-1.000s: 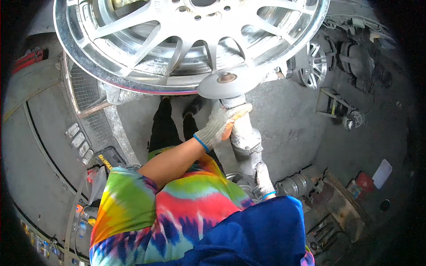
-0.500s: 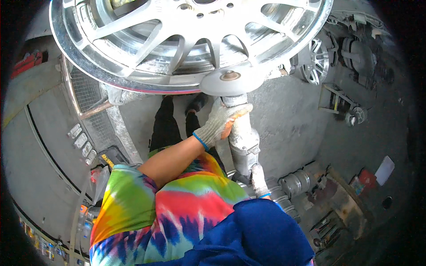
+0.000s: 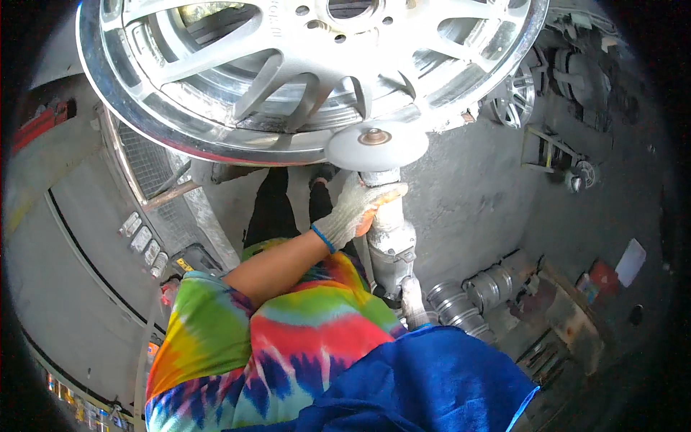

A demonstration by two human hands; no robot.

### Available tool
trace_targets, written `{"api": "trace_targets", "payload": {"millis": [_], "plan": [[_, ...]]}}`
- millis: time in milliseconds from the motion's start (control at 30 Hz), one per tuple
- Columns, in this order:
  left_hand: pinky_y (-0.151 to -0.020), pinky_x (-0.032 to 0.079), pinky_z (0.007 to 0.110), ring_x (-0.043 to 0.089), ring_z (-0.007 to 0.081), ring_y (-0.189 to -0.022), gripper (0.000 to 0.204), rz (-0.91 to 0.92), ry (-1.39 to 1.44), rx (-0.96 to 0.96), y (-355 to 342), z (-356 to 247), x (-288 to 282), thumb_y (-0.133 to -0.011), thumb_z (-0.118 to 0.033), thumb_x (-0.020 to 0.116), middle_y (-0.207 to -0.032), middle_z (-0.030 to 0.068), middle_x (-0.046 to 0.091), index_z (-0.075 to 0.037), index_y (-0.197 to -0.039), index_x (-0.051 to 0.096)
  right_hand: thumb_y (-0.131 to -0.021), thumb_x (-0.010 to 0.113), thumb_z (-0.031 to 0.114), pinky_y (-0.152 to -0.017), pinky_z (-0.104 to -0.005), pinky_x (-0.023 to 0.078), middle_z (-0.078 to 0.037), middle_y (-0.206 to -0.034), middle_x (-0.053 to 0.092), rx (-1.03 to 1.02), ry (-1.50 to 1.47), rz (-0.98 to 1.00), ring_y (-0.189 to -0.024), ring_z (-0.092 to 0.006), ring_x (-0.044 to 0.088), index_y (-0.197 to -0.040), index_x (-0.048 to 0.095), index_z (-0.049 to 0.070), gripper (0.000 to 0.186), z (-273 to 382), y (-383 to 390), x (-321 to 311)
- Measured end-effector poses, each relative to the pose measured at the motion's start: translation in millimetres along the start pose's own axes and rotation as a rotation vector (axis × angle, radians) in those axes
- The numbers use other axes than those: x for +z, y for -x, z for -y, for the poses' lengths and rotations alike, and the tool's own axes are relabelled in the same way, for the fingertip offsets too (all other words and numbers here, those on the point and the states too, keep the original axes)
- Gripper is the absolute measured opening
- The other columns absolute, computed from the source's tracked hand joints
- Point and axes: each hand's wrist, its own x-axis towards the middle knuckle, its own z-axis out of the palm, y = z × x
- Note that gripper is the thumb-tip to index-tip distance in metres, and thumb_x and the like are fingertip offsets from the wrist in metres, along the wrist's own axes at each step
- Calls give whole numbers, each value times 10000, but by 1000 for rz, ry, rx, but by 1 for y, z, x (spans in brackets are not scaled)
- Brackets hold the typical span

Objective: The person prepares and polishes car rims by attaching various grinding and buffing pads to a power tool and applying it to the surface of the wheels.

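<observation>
A large silver alloy wheel [image 3: 237, 86] fills the top of the view. A round grey polishing disc [image 3: 376, 144] on a silver hand-held grinder [image 3: 392, 248] presses against the wheel's lower rim. My left hand [image 3: 356, 212], in a white knit glove with orange palm, grips the grinder's neck just below the disc. My right hand [image 3: 414, 302], also gloved, holds the tool's rear end and is partly hidden by my blue sleeve [image 3: 432, 381].
A machine panel with buttons [image 3: 144, 237] and a mesh guard [image 3: 147, 162] stand at left. A smaller wheel [image 3: 515, 97] lies at upper right. Metal cylinders [image 3: 468, 299], a red can [image 3: 597, 277] and a white sheet [image 3: 631, 261] sit on the grey floor.
Both hands keep their grip and the disc stays on the rim. My blue sleeve has shifted left and covers more of the lower view.
</observation>
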Motion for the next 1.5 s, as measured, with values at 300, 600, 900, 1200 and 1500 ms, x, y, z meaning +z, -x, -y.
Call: {"api": "trace_targets", "payload": {"millis": [300, 600, 900, 1200, 1500], "plan": [[-774, 534, 272, 626, 158, -913, 340, -45, 16, -80, 16, -26, -11, -780, 29, 690, -993, 57, 629, -23, -1090, 560, -855, 509, 329, -588, -352, 426, -68, -847, 542, 89, 26, -92, -689, -160, 479, -1008, 539, 15, 351, -7, 36, 41], [-796, 505, 300, 593, 150, -906, 460, -151, -226, 56, 31, -58, -5, -685, 5, 788, -976, 44, 617, -31, -1088, 569, -862, 502, 317, -584, -348, 429, -59, -842, 538, 62, -27, -65, -685, -158, 482, -1003, 542, 19, 332, -6, 32, 44], [-788, 501, 312, 588, 156, -899, 441, -138, -374, 7, 17, -13, -14, -709, -95, 815, -982, 64, 620, -6, -1071, 580, -870, 495, 303, -584, -343, 434, -50, -838, 535, -4, -14, -2, -685, -155, 485, -1002, 545, 23, 314, 1, 5, 11], [-900, 478, 364, 582, 179, -1023, 582, -108, -70, -3, -13, 27, 12, -723, -83, 797, -1125, 63, 587, -41, -1218, 493, -877, 489, 289, -585, -338, 438, -41, -835, 531, -149, -23, 64, -685, -153, 489, -1001, 549, 26, 296, 16, -41, -44], [-926, 484, 362, 581, 204, -1046, 616, -88, -208, -13, -3, 13, -4, -731, -76, 786, -1191, 94, 560, -33, -1248, 454, -889, 495, 294, -600, -317, 448, -20, -814, 519, -120, -73, 71, -679, -132, 478, -1005, 548, 34, 290, -26, -39, -38]]}}
